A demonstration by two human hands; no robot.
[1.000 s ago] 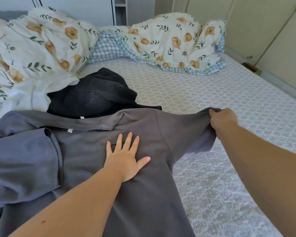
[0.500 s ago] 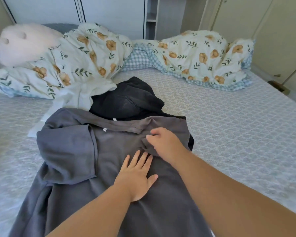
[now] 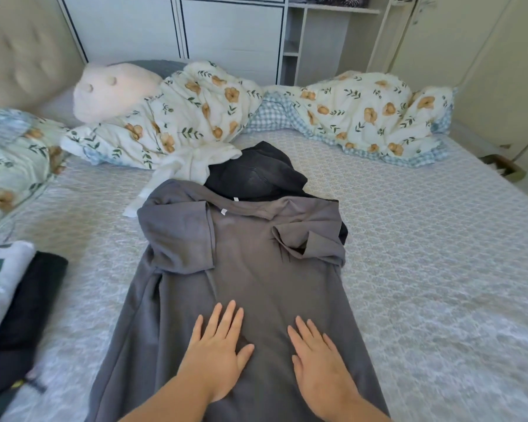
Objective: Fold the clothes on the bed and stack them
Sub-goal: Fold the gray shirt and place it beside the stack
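The grey shirt lies flat mid-bed, sleeves folded in; left hand and right hand press its near part, fingers straight and slightly spread; soft, light, limp, probably best pinched at the hem or side edges

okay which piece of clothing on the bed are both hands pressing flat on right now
The grey T-shirt spread out in the middle: left hand and right hand lie flat on it. The black garment and white one beyond lie untouched.
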